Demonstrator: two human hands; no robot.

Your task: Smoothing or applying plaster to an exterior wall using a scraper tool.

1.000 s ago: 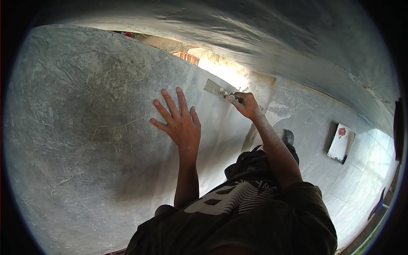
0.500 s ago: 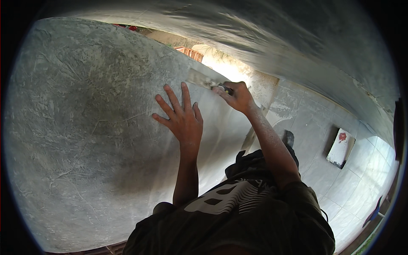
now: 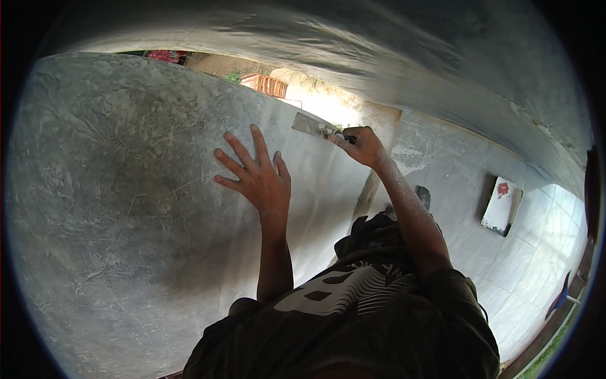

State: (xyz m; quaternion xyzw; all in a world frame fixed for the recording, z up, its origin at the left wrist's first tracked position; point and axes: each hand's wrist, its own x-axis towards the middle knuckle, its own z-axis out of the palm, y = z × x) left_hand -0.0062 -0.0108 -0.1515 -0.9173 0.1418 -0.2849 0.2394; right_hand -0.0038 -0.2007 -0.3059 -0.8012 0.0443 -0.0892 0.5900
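Scraper [image 3: 308, 124] is gripped by the right hand [image 3: 365, 147], fingers wrapped around its handle, blade near the far edge of the grey wall [image 3: 126, 208]. Fingers splayed wide, the left hand [image 3: 262, 180] has open wall to its left and a bare strip before the blade. Beyond lie a white tray [image 3: 500, 207] on floor tiles [image 3: 457, 215] and stacked orange pieces [image 3: 264, 84].

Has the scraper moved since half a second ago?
Yes: the scraper has shifted rightward in view, its blade now right of the orange-brown stack behind.
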